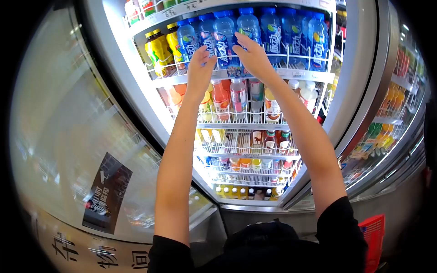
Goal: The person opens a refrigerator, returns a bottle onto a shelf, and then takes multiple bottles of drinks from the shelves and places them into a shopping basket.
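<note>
Both arms reach up into a lit drinks fridge. My left hand (201, 68) is raised with its fingers up and thumb apart, in front of the blue bottles. Across from it, my right hand (253, 55) has its fingers spread and pointing left. Between the two hands stands a blue drink bottle (224, 36), upright behind the white wire shelf guard. Another blue bottle (248, 25) is just behind my right fingertips. Neither hand is wrapped round a bottle; whether the fingertips touch one I cannot tell.
Yellow bottles (157, 54) stand left on the same wire-fronted shelf. Lower shelves hold pink bottles (221, 98) and several other drinks. The glass door (91, 127) is swung out on the left. A red basket (373, 241) is at lower right.
</note>
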The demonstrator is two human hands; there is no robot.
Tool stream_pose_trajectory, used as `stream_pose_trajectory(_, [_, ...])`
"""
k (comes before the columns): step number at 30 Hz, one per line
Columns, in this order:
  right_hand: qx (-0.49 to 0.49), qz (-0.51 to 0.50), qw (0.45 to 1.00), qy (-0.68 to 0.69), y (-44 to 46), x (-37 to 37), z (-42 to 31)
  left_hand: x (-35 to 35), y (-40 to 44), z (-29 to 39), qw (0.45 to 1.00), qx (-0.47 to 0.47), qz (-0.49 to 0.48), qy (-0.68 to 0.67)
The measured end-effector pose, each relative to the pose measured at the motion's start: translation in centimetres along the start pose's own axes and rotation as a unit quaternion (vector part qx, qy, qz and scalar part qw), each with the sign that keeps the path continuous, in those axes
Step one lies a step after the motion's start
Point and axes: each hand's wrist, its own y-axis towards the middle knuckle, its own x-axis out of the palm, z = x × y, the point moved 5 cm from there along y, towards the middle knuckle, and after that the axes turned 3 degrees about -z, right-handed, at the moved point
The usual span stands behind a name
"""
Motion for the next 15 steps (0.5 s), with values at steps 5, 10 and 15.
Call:
stream_pose_trajectory(5, [0.008, -0.007, 0.992, -0.125, 1.0, 1.6, -0.2, 2.3, 4.3, -2.1, 0.998, 0.020, -0.036, 0.049])
stream_pose_trajectory(10, [0.079, -0.079, 0.983, -0.145, 2.2, 0.9, -0.9, 3.6, 8.0, -5.1, 0.966, -0.032, -0.093, 0.240])
stream_pose_trajectory(15, [0.088, -0.063, 0.979, -0.175, 3.2, 1.2, -1.2, 4.2, 9.5, -6.7, 0.952, -0.079, -0.069, 0.289])
